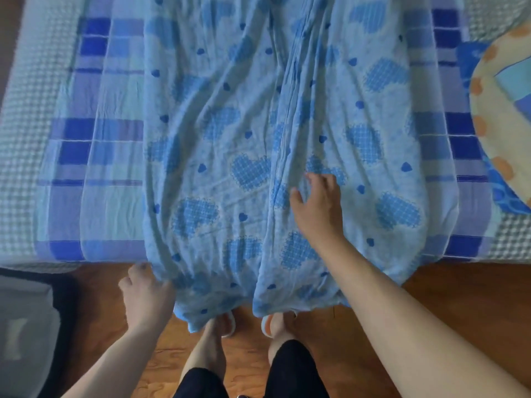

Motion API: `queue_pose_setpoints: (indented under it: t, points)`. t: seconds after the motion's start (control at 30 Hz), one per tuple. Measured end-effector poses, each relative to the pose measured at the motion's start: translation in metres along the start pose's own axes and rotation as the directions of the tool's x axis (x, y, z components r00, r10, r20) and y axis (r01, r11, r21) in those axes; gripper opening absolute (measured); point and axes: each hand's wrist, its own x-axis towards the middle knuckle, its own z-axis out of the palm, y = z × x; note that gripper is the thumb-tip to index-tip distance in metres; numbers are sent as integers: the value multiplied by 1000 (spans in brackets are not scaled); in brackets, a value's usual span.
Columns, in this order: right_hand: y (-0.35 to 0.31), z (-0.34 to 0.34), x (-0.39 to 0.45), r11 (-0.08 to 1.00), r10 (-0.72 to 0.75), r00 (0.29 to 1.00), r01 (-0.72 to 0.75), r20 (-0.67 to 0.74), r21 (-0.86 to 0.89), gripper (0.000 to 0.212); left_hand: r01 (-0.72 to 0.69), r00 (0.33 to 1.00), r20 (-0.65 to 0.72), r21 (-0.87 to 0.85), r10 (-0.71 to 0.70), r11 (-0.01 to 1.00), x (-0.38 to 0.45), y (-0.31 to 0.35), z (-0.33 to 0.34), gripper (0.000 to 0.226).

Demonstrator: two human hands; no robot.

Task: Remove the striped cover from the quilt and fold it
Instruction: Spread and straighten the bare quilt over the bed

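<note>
At the near edge of the bed [17,116], the cover [218,116] lies lengthwise down the middle and spills over onto the wooden floor [448,294] in front of the person's feet. The left hand [145,294] has its grip clamped on the cover's hanging left border, fingers curled round a bunch of cloth just below the bed edge. The right hand [317,203] lies over the central ridge of folds with its fingers apart and relaxed, holding nothing.

To do this step well, the right hand should probably press flat and sweep outward along the ridge while the left hand keeps the border taut, so the layers line up before any fold is made (a fold over trapped creases would likely come out lopsided). Lifting the hanging end off the floor first seems wise.

The cover is thin, light-blue cloth printed with checked hearts and small dark hearts, much wrinkled, with long creases running away from the person. A blue plaid sheet [94,133] shows under it on both sides.
</note>
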Motion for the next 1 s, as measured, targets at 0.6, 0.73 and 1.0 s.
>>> queue_pose_setpoints:
  t: [0.6,0.73,1.0]
  points:
    - [-94,-1,270,927,70,997,-56,23,-371,52,-828,403,180,490,897,273,243,317,7,65]
    - [-114,35,312,920,30,999,-33,-14,-391,44,-840,347,354,528,869,121,261,317,51,64]
    - [-142,78,375,867,205,978,-158,49,-472,48,-908,277,267,388,923,160,262,337,19,54]
